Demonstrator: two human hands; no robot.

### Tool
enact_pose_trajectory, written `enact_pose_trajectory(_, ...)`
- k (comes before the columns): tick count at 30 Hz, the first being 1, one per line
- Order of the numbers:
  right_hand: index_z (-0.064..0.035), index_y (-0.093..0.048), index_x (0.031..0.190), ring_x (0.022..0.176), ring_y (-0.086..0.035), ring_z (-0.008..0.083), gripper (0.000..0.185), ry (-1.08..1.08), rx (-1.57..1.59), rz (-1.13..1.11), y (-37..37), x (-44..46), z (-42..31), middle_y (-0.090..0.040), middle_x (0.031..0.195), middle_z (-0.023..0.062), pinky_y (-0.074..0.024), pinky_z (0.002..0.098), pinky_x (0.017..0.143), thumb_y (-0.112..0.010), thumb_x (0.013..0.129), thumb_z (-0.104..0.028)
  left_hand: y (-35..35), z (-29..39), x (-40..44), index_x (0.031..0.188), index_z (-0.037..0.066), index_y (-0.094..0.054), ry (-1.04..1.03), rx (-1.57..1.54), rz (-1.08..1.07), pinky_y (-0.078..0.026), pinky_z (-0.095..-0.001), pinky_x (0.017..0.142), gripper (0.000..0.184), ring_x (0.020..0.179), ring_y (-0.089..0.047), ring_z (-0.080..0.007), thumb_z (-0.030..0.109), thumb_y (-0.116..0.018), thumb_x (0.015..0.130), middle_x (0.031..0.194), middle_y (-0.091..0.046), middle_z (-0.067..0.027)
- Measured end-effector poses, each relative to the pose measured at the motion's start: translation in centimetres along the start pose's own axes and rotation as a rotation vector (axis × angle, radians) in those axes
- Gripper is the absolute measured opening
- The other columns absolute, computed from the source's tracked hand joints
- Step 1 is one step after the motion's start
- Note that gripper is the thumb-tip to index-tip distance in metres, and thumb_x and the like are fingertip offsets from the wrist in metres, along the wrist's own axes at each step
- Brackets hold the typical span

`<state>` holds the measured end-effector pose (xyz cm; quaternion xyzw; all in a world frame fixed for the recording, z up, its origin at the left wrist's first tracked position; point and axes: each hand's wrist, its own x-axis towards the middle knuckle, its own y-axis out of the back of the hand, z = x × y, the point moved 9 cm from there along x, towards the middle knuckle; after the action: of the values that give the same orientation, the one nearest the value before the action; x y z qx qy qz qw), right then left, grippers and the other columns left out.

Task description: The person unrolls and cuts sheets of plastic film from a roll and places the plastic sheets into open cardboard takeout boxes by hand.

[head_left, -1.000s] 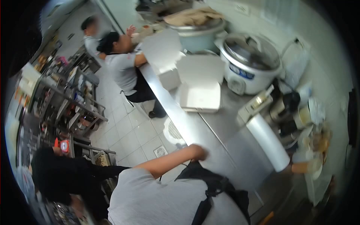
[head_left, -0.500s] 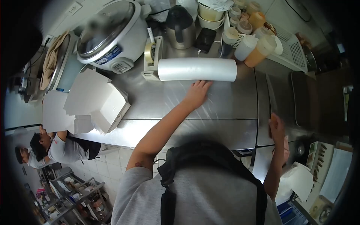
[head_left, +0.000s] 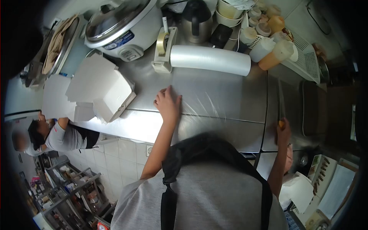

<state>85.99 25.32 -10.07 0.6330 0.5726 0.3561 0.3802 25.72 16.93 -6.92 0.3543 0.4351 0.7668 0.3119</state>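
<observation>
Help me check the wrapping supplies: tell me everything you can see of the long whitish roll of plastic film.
The long, cylindrical, whitish roll of plastic film looks smooth and glossy. It lies on its side on the grey steel counter, its left end beside the pale tape dispenser, its right end near an orange-filled squeeze bottle. A clear, creased sheet runs from it toward the person. The person's left hand is at the sheet's left edge; whether it touches the film is unclear.

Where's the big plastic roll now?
In the head view, the plastic roll lies on the steel counter, upper middle, between the tape holder at left and the squeeze bottles at right.
</observation>
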Motion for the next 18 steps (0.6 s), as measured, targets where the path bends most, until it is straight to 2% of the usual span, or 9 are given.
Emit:
enact_pose_trajectory(3, -0.0135, -0.055, 0.130, 0.110, -0.061, 0.0373, 0.057, -0.224, -0.023, -0.064, 0.4, -0.4, 0.6, -0.066, 0.116, 0.0176, -0.0479, 0.0427, 0.094, -0.073, 0.077, -0.021, -0.2, -2.7, -0.2, 0.114, 0.012, -0.065, 0.140, 0.006, -0.152, -0.033, -0.0448, 0.094, 0.050, 0.108, -0.052, -0.0291, 0.036, -0.081, 0.073, 0.111, -0.058, -0.0100)
enact_pose_trajectory(4, -0.0117, -0.055, 0.130, 0.111, -0.061, 0.0379, 0.057, -0.216, -0.074, -0.034, 0.6, -0.3, 1.2, -0.066, 0.116, 0.0182, -0.0482, 0.0426, 0.093, -0.074, 0.077, -0.023, -0.4, -2.9, 0.0, 0.110, 0.013, -0.065, 0.108, -0.020, -0.138, -0.034, -0.0431, 0.090, 0.050, 0.106, -0.053, -0.0282, 0.038, -0.082, 0.070, 0.107, -0.059, -0.0069)
enact_pose_trajectory(6, -0.0082, -0.055, 0.130, 0.111, -0.061, 0.0392, 0.059, -0.204, -0.170, 0.025, 0.8, -0.4, 2.3, -0.066, 0.117, 0.0194, -0.0488, 0.0425, 0.092, -0.075, 0.078, -0.028, -1.2, -3.8, 0.7, 0.111, 0.014, -0.064, 0.130, -0.052, -0.186, -0.035, -0.0435, 0.091, 0.053, 0.106, -0.054, -0.0284, 0.038, -0.083, 0.068, 0.107, -0.060, -0.0073)
enact_pose_trajectory(9, -0.0010, -0.057, 0.129, 0.105, -0.065, 0.0319, 0.058, -0.153, -0.045, 0.076, 2.1, -0.7, 1.2, -0.066, 0.113, 0.0200, -0.0502, 0.0379, 0.088, -0.073, 0.083, -0.033, -1.7, -3.1, 0.8, 0.113, 0.015, -0.063, 0.091, -0.084, -0.223, -0.036, -0.0437, 0.091, 0.056, 0.106, -0.055, -0.0292, 0.038, -0.084, 0.067, 0.108, -0.059, -0.0083)
enact_pose_trajectory(11, 0.0024, -0.057, 0.128, 0.092, -0.065, 0.0232, 0.057, -0.159, 0.184, 0.035, 2.9, -0.9, -2.2, -0.067, 0.101, 0.0176, -0.0506, 0.0332, 0.081, -0.071, 0.088, -0.035, -1.4, -1.9, 0.9, 0.115, 0.015, -0.062, -0.001, -0.071, -0.172, -0.039, -0.0434, 0.092, 0.056, 0.107, -0.055, -0.0305, 0.038, -0.084, 0.068, 0.109, -0.058, -0.0096)
enact_pose_trajectory(12, 0.0041, -0.058, 0.128, 0.085, -0.065, 0.0189, 0.057, -0.161, 0.302, 0.014, 3.3, -1.1, -4.9, -0.068, 0.096, 0.0164, -0.0507, 0.0309, 0.077, -0.070, 0.090, -0.036, -1.6, -2.0, 0.9, 0.116, 0.015, -0.061, 0.022, -0.115, -0.155, -0.042, -0.0427, 0.090, 0.057, 0.105, -0.056, -0.0316, 0.038, -0.083, 0.070, 0.109, -0.060, -0.0112)
enact_pose_trajectory(14, 0.0066, -0.059, 0.123, 0.075, -0.060, 0.0126, 0.053, -0.132, 0.263, -0.164, 3.7, -1.3, -11.4, -0.067, 0.084, 0.0121, -0.0485, 0.0279, 0.070, -0.067, 0.092, -0.036, -2.1, -2.5, 0.9, 0.120, 0.014, -0.060, 0.072, -0.203, -0.120, -0.047, -0.0412, 0.087, 0.058, 0.102, -0.060, -0.0338, 0.038, -0.082, 0.072, 0.108, -0.063, -0.0143)
enact_pose_trajectory(17, 0.0057, -0.062, 0.118, 0.064, -0.057, 0.0085, 0.048, 0.042, 0.240, -0.405, 0.9, -1.0, -18.3, -0.064, 0.071, 0.0082, -0.0459, 0.0263, 0.063, -0.065, 0.094, -0.035, -2.0, -3.9, 2.0, 0.111, 0.011, -0.068, 0.267, -0.192, -0.243, -0.052, -0.0378, 0.070, 0.051, 0.083, -0.067, -0.0307, 0.046, -0.079, 0.075, 0.096, -0.071, -0.0137)
enact_pose_trajectory(18, 0.0047, -0.064, 0.117, 0.061, -0.056, 0.0080, 0.046, 0.124, 0.237, -0.483, -0.2, -0.7, -20.5, -0.063, 0.068, 0.0073, -0.0452, 0.0262, 0.061, -0.065, 0.094, -0.034, -2.5, -4.0, 2.3, 0.105, 0.010, -0.070, 0.259, -0.207, -0.290, -0.052, -0.0386, 0.070, 0.047, 0.080, -0.068, -0.0299, 0.046, -0.078, 0.075, 0.091, -0.071, -0.0137)
